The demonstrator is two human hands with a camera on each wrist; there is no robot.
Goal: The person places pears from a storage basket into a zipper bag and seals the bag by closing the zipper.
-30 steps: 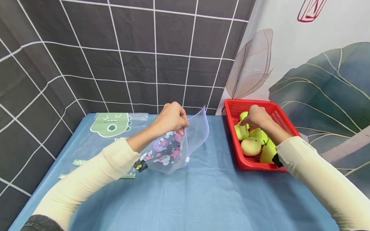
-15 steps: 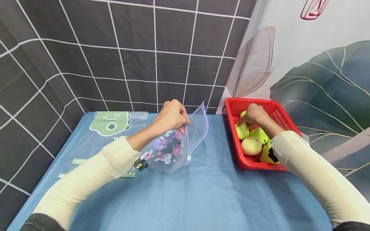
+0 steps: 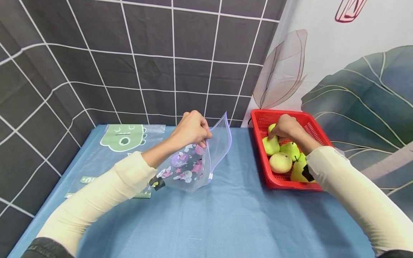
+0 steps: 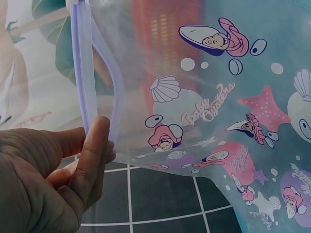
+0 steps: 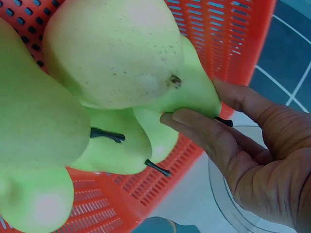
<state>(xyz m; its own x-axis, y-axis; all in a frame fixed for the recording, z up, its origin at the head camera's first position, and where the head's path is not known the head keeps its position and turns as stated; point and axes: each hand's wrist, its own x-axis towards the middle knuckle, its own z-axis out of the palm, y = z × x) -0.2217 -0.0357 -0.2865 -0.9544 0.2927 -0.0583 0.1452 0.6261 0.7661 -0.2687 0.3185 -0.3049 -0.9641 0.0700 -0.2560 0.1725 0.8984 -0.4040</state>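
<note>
A clear zip bag with pink and purple cartoon prints and a purple zip edge stands open-mouthed toward the right. My left hand pinches its upper rim; in the left wrist view, thumb and fingers of that hand grip the purple edge. At the red basket, my right hand reaches in from above. The right wrist view shows that hand with thumb and fingers round the stem end of a green pear, beside a rounder yellow-green fruit.
Another clear bag with a green cartoon print lies flat at the left of the blue table. Several more pears and round fruits, one a pear, lie in the basket. Dark grid cloth hangs behind.
My right hand has shifted slightly at the pears, and the pear under its fingers shows a little more. The left hand keeps its pinch on the bag, nearly unmoved.
</note>
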